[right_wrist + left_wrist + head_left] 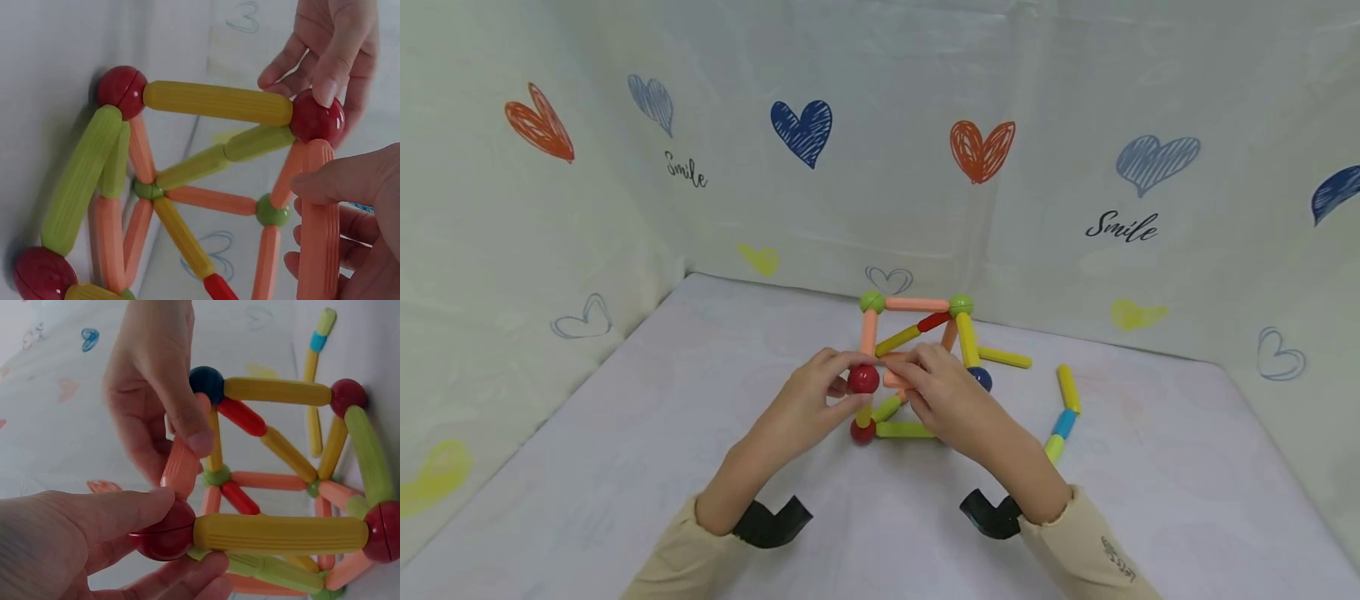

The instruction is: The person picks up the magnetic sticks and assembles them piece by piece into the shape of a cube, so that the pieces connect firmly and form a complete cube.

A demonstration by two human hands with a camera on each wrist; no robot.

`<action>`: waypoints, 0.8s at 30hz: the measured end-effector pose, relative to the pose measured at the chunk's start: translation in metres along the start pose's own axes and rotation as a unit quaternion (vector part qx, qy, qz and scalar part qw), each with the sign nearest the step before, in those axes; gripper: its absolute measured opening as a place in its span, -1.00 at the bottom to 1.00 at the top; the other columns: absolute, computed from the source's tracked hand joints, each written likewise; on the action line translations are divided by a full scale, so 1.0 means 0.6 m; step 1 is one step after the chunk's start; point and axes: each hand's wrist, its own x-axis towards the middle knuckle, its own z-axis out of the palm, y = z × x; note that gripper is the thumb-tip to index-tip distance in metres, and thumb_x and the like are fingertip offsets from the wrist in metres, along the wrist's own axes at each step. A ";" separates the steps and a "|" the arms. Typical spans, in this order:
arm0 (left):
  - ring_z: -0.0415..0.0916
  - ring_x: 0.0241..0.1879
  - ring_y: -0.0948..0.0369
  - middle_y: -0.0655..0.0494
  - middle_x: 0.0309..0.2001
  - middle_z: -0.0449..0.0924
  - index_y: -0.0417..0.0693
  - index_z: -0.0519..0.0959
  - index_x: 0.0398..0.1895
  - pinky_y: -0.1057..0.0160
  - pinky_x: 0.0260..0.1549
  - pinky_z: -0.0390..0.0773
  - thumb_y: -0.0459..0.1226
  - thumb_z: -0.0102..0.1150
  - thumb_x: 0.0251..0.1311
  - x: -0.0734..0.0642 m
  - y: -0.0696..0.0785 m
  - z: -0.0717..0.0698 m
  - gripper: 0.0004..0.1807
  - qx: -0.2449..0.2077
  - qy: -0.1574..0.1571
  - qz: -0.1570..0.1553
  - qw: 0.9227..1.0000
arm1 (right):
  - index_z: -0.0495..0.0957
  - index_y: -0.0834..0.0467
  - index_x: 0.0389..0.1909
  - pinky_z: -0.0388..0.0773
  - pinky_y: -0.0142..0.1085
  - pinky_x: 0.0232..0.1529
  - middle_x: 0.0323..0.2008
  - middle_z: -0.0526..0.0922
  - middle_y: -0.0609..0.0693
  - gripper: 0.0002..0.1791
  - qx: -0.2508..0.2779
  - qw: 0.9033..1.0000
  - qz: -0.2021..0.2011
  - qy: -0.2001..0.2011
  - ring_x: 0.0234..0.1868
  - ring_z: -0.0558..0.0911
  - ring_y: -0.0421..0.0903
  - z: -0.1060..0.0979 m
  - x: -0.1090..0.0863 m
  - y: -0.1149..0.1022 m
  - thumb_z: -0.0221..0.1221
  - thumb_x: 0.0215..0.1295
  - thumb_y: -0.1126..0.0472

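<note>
A cube-like frame of magnetic rods and balls stands on the table, with green balls [960,305] at its far top corners. My left hand [820,398] holds the red ball [863,379] at the near upper-left corner between thumb and fingers. A salmon rod [320,244] is pinched in my right hand [946,392]; one end is at or very close to that red ball. The rod's other end points toward the blue ball [206,384]. Below the held ball, a yellow rod [281,532] runs down to a lower red ball [862,432]. Diagonal rods cross the frame's sides.
To the right of the frame lies a joined line of yellow, blue and green rods [1063,423]. A yellow rod [1006,358] lies behind the frame's right side. A white sheet with printed hearts [802,133] hangs behind the table [625,433].
</note>
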 end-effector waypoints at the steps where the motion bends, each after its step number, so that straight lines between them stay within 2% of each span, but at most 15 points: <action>1: 0.52 -0.21 0.16 -0.03 -0.10 0.46 -0.10 0.45 0.11 0.14 -0.14 0.59 -0.38 0.27 0.08 0.000 0.001 0.001 -0.53 0.000 0.002 -0.001 1.000 | 0.54 0.18 0.05 0.53 -0.41 -0.16 -0.15 0.52 -0.01 -0.56 0.002 1.000 0.001 -0.003 -0.11 0.48 -0.12 0.004 0.003 -0.003 0.30 0.09 0.30; 4: 0.53 -0.20 0.16 -0.03 -0.10 0.46 -0.09 0.44 0.12 0.17 -0.14 0.59 -0.37 0.27 0.08 -0.002 0.003 0.001 -0.51 0.003 0.005 -0.003 1.000 | 0.54 0.22 0.04 0.54 -0.38 -0.09 -0.10 0.52 0.01 -0.59 0.006 1.000 0.005 -0.003 -0.06 0.48 -0.11 0.006 0.008 -0.014 0.28 0.12 0.28; 7: 0.54 -0.21 0.17 -0.02 -0.10 0.46 -0.08 0.44 0.13 0.20 -0.16 0.60 -0.35 0.28 0.07 -0.003 0.004 0.002 -0.50 0.008 0.006 -0.003 1.000 | 0.53 0.20 0.04 0.54 -0.30 -0.08 -0.05 0.50 0.03 -0.58 0.016 0.999 0.031 0.026 0.00 0.44 -0.08 -0.009 0.005 -0.015 0.29 0.12 0.26; 9: 0.54 -0.22 0.18 -0.01 -0.09 0.46 -0.06 0.43 0.14 0.22 -0.17 0.60 -0.32 0.28 0.08 -0.003 0.005 0.002 -0.50 0.012 0.005 -0.006 1.000 | 0.52 0.18 0.03 0.53 -0.21 -0.03 -0.01 0.48 0.04 -0.61 0.026 0.995 0.080 0.056 0.06 0.41 -0.03 -0.026 -0.004 -0.004 0.26 0.14 0.27; 11: 0.52 -0.22 0.18 0.00 -0.08 0.44 -0.05 0.43 0.15 0.22 -0.17 0.60 -0.28 0.27 0.10 -0.003 0.005 0.003 -0.50 0.015 0.001 -0.011 1.000 | 0.50 0.18 0.03 0.51 -0.11 0.00 0.02 0.45 0.08 -0.66 0.039 0.982 0.167 0.075 0.08 0.39 0.03 -0.044 -0.018 0.018 0.19 0.22 0.27; 12: 0.51 -0.21 0.19 0.01 -0.08 0.43 -0.04 0.42 0.16 0.23 -0.17 0.59 -0.25 0.26 0.12 -0.002 0.005 0.004 -0.50 0.017 0.000 -0.014 1.000 | 0.48 0.20 0.05 0.49 -0.07 0.00 0.04 0.44 0.12 -0.67 0.043 0.972 0.217 0.074 0.09 0.39 0.06 -0.051 -0.028 0.034 0.14 0.26 0.26; 14: 0.49 -0.20 0.19 0.01 -0.06 0.41 -0.04 0.42 0.17 0.23 -0.17 0.59 -0.22 0.23 0.15 -0.001 0.005 0.006 -0.52 0.020 -0.002 -0.017 1.000 | 0.44 0.26 0.08 0.46 0.01 -0.01 0.04 0.41 0.21 -0.66 0.043 0.946 0.318 0.051 0.05 0.41 0.13 -0.061 -0.052 0.073 0.06 0.32 0.24; 17: 0.46 -0.20 0.20 0.01 -0.05 0.39 -0.04 0.43 0.17 0.20 -0.17 0.58 -0.20 0.19 0.18 0.001 0.005 0.009 -0.54 0.025 0.000 -0.017 1.000 | 0.35 0.38 0.13 0.45 0.07 -0.07 0.03 0.38 0.37 -0.58 0.032 0.900 0.435 -0.018 -0.01 0.43 0.26 -0.063 -0.095 0.138 -0.03 0.36 0.21; 20: 0.45 -0.20 0.21 0.01 -0.05 0.38 -0.03 0.44 0.16 0.20 -0.17 0.58 -0.20 0.19 0.19 0.001 0.004 0.012 -0.55 0.023 0.001 -0.017 1.000 | 0.28 0.51 0.14 0.43 0.10 -0.09 0.02 0.35 0.50 -0.48 0.029 0.862 0.499 -0.087 -0.01 0.42 0.37 -0.054 -0.137 0.198 -0.06 0.35 0.17; 22: 0.45 -0.20 0.21 0.01 -0.05 0.38 -0.03 0.43 0.16 0.20 -0.17 0.58 -0.20 0.18 0.19 0.001 0.002 0.013 -0.55 0.020 0.000 -0.018 1.000 | 0.24 0.55 0.14 0.44 0.08 -0.09 0.03 0.34 0.53 -0.42 0.031 0.833 0.536 -0.132 -0.02 0.42 0.37 -0.043 -0.160 0.227 -0.03 0.33 0.12; 24: 0.45 -0.20 0.21 0.01 -0.05 0.38 -0.01 0.43 0.16 0.22 -0.17 0.57 -0.19 0.18 0.20 0.000 0.001 0.013 -0.56 0.020 -0.002 -0.021 1.000 | 0.29 0.57 0.08 0.46 0.01 -0.17 -0.07 0.41 0.49 -0.41 0.040 0.814 0.558 -0.159 -0.13 0.46 0.30 -0.032 -0.180 0.248 0.01 0.31 0.09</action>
